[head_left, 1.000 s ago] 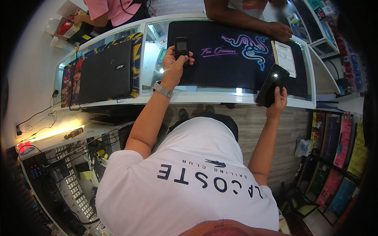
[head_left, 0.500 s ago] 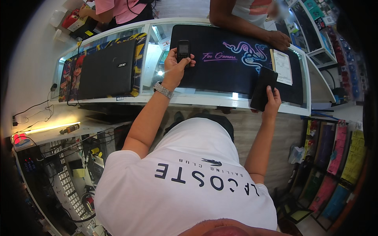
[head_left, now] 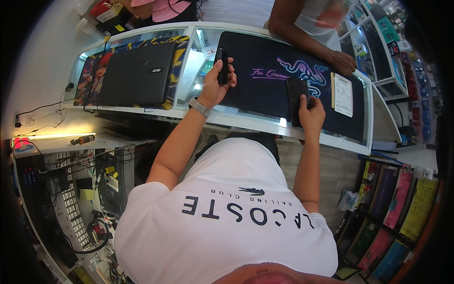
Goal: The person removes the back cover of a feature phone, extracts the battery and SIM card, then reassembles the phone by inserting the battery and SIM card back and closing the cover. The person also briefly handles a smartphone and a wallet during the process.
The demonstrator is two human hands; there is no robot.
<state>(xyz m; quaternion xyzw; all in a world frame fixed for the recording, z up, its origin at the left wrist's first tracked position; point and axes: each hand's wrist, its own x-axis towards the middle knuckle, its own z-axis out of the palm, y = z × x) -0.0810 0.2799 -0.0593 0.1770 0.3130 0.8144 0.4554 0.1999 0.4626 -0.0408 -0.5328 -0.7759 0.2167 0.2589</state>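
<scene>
Here we are, and I've got the small phone [head_left: 222, 67] up over the left part of the black mat [head_left: 255, 97], turned so a narrow dark side faces my camera. My left hand [head_left: 219, 84] has it gripped, thumb on one side, fingers curled round the other, with a silver watch [head_left: 200, 107] on that wrist. Across to the right, the big phone [head_left: 294, 102] is over the mat's near edge, standing nearly lengthwise in my view; my right hand [head_left: 311, 114] holds it by its right side, thumb across the top. Whether it touches the mat, I can't tell from here.

Just right of that, a pad of papers [head_left: 342, 94] lies on the mat, and beyond it another person's hand [head_left: 342, 62] is by the counter's far edge. The glass counter [head_left: 236, 119] with its white frame carries all this, plus a closed black laptop [head_left: 137, 78] off left on a patterned mat [head_left: 177, 61]. Down at lower left, a white keyboard [head_left: 71, 208] sits among tangled cables.
</scene>
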